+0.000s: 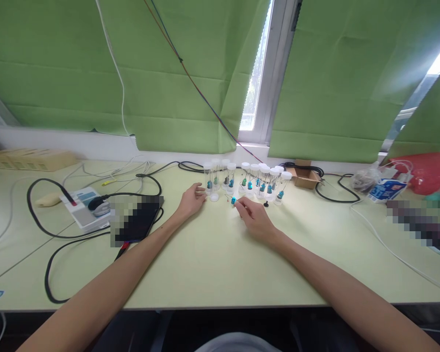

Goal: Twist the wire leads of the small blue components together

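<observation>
My right hand [255, 218] is closed in a pinch on a small shiny teal part [233, 200], just above or on the table; its kind is too small to make out. Thin wire-like bits [227, 198] show beside it. My left hand [193, 199] rests on the table with its fingers loosely apart, beside a clear tube [208, 181] and a white cap [214, 197]. Several clear tubes with white caps [263, 181] stand upright in a cluster, holding small teal or green parts. A small black piece [266, 204] lies in front of them.
An open cardboard box [305, 176] is behind the tubes at right. Black cables [192, 166] run along the back. On the left are a power strip [87, 208] and a dark, partly blurred device [139, 220]. A red bag [421, 171] lies at far right.
</observation>
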A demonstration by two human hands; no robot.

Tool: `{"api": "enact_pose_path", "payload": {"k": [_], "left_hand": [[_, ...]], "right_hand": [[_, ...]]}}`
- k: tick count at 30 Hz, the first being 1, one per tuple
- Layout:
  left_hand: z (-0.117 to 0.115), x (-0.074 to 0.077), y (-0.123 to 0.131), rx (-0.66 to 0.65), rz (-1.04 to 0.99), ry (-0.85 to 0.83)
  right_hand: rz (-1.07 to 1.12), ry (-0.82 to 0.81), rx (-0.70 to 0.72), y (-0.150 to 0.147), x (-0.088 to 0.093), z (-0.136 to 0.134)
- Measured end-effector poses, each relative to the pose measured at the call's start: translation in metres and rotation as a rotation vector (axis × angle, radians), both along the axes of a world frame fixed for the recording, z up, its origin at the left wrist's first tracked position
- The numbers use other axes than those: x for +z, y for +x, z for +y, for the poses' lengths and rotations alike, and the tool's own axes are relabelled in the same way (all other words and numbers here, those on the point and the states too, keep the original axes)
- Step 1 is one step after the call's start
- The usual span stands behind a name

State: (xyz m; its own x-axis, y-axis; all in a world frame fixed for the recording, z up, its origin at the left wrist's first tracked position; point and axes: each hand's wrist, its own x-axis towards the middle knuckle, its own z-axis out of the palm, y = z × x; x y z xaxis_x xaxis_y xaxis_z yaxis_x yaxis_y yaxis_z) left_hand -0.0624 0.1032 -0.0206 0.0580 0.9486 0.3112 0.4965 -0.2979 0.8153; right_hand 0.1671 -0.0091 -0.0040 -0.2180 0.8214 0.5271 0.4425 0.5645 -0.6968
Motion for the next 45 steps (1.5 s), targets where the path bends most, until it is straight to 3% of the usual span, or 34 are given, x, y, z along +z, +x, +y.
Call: {"api": "enact_pose_path", "payload": {"k": [5,11,16,23,32,45], "left_hand": [[-0.006,0.003,0.003,0.071,-0.011,0.042],[-0.023,0.014,0.011,0.171,0.042,0.255],[-0.031,0.013,0.02,0.166,0.055,0.301],[-0.037,0.01,0.027,0.108,0.217,0.293],[-0.036,0.0,0.027,-0.059,0.412,0.156],[-0.04,-0.001,0.026,-0.11,0.509,0.195]], "right_hand": [[-0.015,0.002,0.002,0.0,0.001,0.0],[-0.02,0.003,0.014,0.0,0.0,0.0],[-0.027,0.018,0.024,0.0,-0.001,0.0],[-0.045,0.012,0.032,0.0,-0.001,0.0],[-0.108,0.007,0.029,-0.002,-0.001,0.001],[-0.169,-0.004,0.076,-0.001,-0.003,0.0]]}}
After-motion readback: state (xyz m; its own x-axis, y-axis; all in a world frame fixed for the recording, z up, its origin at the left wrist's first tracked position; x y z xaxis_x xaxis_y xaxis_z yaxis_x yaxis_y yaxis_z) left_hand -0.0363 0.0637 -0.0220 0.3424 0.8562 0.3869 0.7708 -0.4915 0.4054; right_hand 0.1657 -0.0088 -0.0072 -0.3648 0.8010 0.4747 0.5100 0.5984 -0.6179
